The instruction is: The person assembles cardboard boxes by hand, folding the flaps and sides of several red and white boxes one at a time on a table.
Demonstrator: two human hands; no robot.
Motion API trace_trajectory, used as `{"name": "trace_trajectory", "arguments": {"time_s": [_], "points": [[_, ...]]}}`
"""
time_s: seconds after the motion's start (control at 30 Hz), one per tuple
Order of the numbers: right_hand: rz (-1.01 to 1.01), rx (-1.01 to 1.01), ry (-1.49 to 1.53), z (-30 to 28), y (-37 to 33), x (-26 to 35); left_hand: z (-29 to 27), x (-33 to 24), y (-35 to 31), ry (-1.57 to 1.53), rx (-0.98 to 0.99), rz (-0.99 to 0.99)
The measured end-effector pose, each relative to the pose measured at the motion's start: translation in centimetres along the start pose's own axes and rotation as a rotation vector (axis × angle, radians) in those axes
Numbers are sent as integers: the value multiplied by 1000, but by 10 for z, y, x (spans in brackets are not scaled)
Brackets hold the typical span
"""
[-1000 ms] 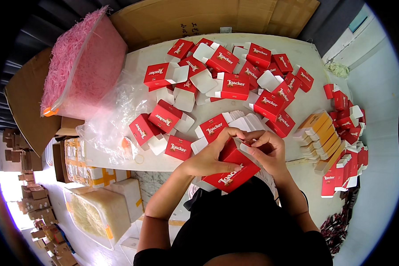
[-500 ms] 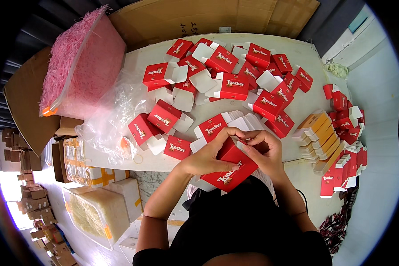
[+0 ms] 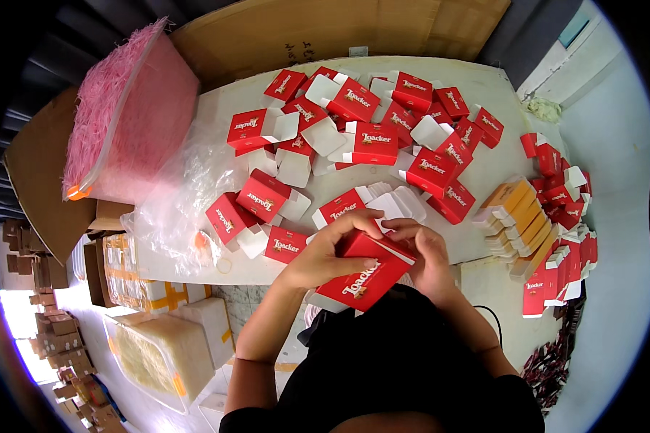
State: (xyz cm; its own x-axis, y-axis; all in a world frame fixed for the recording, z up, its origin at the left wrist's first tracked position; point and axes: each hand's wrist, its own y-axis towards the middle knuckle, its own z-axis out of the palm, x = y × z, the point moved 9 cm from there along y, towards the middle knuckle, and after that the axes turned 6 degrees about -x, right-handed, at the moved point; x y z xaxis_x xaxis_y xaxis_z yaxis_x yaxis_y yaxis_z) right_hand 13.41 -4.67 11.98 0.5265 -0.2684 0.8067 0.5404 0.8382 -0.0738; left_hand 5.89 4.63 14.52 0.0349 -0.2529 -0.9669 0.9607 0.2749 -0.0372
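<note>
A red cardboard box (image 3: 362,287) with white lettering is held up in front of my body, tilted, over the table's near edge. My left hand (image 3: 316,257) grips it from the left, thumb across its front face and fingers over the top. At the box's upper right end is my right hand (image 3: 429,258), its fingers curled and pinched against the edge of that end. A white flap hangs out at the box's lower left end. Just beyond my hands lie another red box (image 3: 339,208) and a stack of white folded pieces (image 3: 396,202).
Many red boxes with open white flaps (image 3: 374,143) cover the table's far half. Yellow-orange packs (image 3: 518,220) are stacked at right, beside more red boxes (image 3: 556,278). At left are clear plastic film (image 3: 188,195) and a bin of pink paper shreds (image 3: 148,123); a cream-filled bin (image 3: 159,353) stands below.
The box's right end, whose flap stood up half a second ago, now looks closed over. My right hand has shifted slightly left and down along that end. My left hand keeps its hold.
</note>
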Motion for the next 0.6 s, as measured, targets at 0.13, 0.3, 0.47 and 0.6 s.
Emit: {"name": "trace_trajectory", "arguments": {"time_s": [0.13,0.3,0.47,0.6], "points": [[-198,-24,-146,-1,-11,-8,-20,-3,-5,-90,-149,-16],[-493,16,-660,18,-14,12,-24,-7,-6,-54,-160,79],[-462,-30,-773,21,-3,6,-34,-10,-5,331,-319,211],[-356,14,-799,11,3,-14,-34,-10,-2,465,-485,328]]}}
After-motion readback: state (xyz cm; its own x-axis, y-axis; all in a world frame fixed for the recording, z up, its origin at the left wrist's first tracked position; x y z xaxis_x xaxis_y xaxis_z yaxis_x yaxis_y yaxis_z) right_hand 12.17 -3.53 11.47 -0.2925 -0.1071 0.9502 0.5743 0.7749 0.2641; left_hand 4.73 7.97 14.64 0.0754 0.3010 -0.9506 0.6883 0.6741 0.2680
